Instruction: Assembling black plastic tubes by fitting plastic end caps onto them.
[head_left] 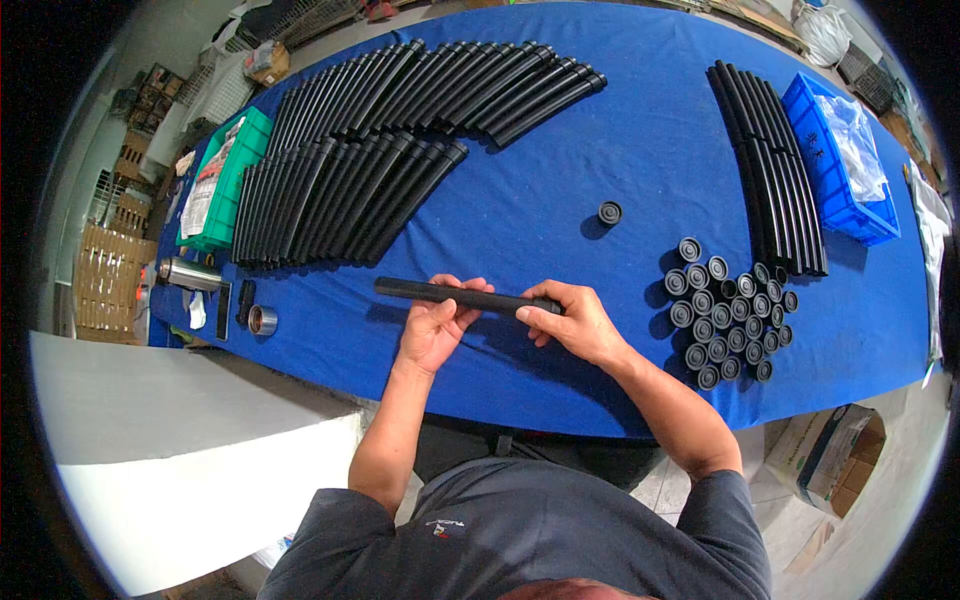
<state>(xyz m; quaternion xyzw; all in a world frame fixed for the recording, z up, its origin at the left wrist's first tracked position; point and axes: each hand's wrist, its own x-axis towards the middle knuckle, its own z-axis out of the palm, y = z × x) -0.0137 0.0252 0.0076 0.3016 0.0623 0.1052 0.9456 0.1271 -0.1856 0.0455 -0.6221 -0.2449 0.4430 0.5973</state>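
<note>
Hands on tube, paper in green bin, plastic in blue bin

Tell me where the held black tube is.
In the head view, the black tube is at the centre, over the blue cloth, held by the left hand and right hand.

Tube: we see one slim, straight black tube with a dull surface.
Pose: we note it crosswise, its right end slightly nearer the body.
Left end: free, reaching past the left hand, as wide as the shaft.
Right end: mostly covered by the right hand; we cannot tell whether it is capped.
Position: held above the blue cloth, near its front edge.
</note>
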